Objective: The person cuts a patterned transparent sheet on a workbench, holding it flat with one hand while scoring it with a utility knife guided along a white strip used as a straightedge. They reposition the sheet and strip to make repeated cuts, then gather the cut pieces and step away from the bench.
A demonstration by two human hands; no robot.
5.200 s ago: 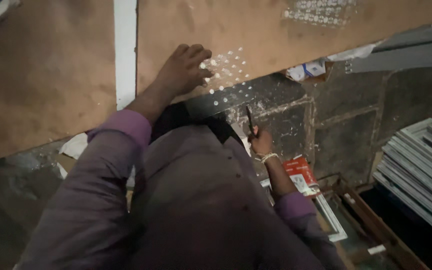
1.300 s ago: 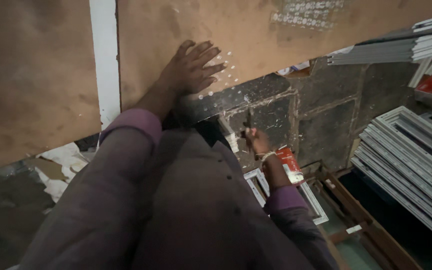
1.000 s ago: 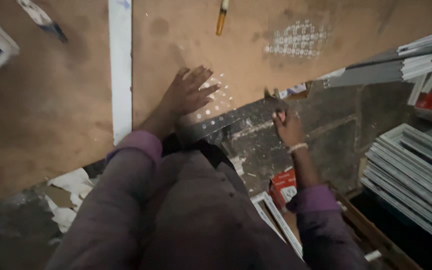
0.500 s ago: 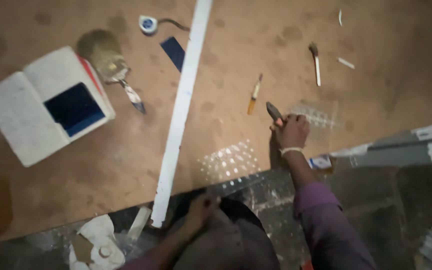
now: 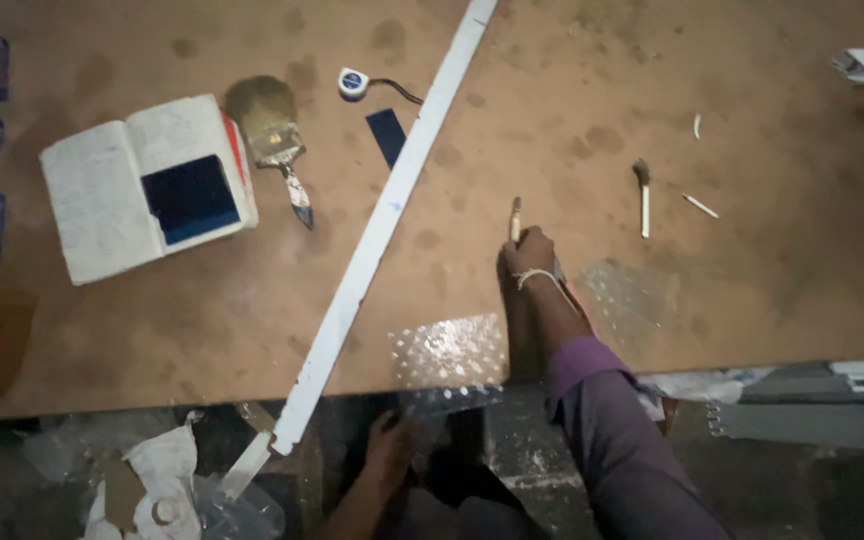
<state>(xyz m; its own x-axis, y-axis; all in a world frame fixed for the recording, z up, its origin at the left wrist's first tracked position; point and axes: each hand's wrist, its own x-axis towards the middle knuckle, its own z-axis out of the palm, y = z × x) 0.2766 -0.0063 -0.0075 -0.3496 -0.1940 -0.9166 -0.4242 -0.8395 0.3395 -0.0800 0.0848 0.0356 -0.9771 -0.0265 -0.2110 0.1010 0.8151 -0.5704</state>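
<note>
Your right hand (image 5: 527, 258) rests on the brown counter (image 5: 752, 270), fingers pressed together around a slim wooden-handled tool (image 5: 515, 218) just right of the long white strip (image 5: 382, 230). Your left hand (image 5: 392, 450) hangs below the counter's near edge; whether its fingers are spread, you cannot tell.

The person is wearing a long-sleeved purple shirt; on the right arm the sleeve (image 5: 622, 440) is showing soft folds and ending in a cuff short of the wrist. A pale thin cord or band (image 5: 535, 278) is circling the wrist of the right hand (image 5: 527, 255). The left hand (image 5: 392, 450) is showing bare, in shadow.
</note>
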